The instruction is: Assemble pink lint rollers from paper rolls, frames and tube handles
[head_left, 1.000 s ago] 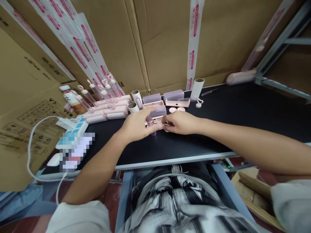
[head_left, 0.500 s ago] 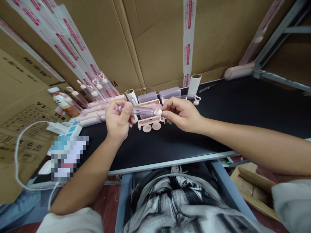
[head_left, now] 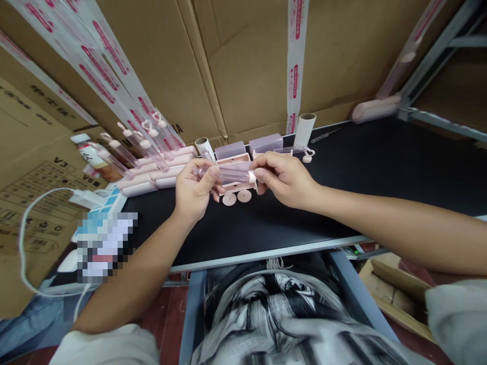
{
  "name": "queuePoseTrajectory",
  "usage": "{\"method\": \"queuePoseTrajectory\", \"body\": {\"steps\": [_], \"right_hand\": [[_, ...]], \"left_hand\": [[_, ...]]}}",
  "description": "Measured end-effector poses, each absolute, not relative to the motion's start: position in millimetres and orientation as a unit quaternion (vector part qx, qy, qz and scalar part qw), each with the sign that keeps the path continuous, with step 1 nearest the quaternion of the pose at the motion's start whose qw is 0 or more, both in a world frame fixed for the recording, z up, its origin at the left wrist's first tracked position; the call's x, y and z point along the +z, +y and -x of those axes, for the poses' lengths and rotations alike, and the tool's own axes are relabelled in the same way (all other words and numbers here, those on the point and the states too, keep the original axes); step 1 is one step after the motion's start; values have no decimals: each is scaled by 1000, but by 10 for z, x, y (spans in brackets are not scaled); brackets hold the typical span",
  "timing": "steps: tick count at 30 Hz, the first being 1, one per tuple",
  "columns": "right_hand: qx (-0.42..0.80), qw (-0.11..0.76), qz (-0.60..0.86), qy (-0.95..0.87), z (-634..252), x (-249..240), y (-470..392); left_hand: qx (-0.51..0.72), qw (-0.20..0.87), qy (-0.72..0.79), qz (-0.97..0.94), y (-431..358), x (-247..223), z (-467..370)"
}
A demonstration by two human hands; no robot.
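Observation:
My left hand (head_left: pixel 192 195) is wrapped round a clear, pinkish plastic tube (head_left: pixel 234 175), which lies almost level above the table. At the tube's right end sits a small pale pink cap (head_left: pixel 251 176), in line with it. The thumb and fingers of my right hand (head_left: pixel 287 180) pinch this cap; its loop is hidden behind them. Just below and behind the tube are a pink plastic tray-like part (head_left: pixel 239 186) and two pink discs (head_left: pixel 229 199). A lilac box-shaped piece (head_left: pixel 230 150) stands behind my hands.
Several capped tubes (head_left: pixel 131 136) stand in pink cylindrical holders (head_left: pixel 140 183) at the left. White cardboard tubes (head_left: pixel 304 132) and a thin dropper-like tool (head_left: pixel 323 137) are at the back. A bottle (head_left: pixel 93 157), power strip (head_left: pixel 99 215) and cable lie left. Cardboard walls the table's back.
My left hand has moved right, bringing the tube closer to my right hand. The cap, tilted with its hollow side showing before, is now lined up with the tube's end.

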State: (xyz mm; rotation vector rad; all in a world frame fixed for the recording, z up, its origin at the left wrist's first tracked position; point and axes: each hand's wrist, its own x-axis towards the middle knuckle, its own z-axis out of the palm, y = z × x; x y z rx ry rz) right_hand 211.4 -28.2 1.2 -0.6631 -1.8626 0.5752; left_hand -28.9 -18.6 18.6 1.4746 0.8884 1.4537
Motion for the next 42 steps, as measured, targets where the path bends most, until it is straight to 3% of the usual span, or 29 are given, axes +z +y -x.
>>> {"method": "queuePoseTrajectory", "body": {"steps": [7,12,18,26,36,40,42], "right_hand": [[480,470,249,-697,-2079,18,-248],[433,495,265,-705,-2128,49,-251],[375,450,267,-765,-2172,61,-308],[255,461,244,-814,-2147,-10,-323],[277,422,218,-835,-2174,-35,-341],[396,438,242,-770,-2109,-81,-367],[462,405,272,-741,-2126,-43,-330]], "left_hand": [[523,465,383,-603,-215,218,308],[367,371,392,-758,-257,244,378],[314,169,346,-868,-346,252,394],[313,113,304,-893,-332,201,422],[301,108,248,-914,-326,176,467],[331,32,255,-908,-357,120,435],[323,-4,271,-907,-366,109,410]]}}
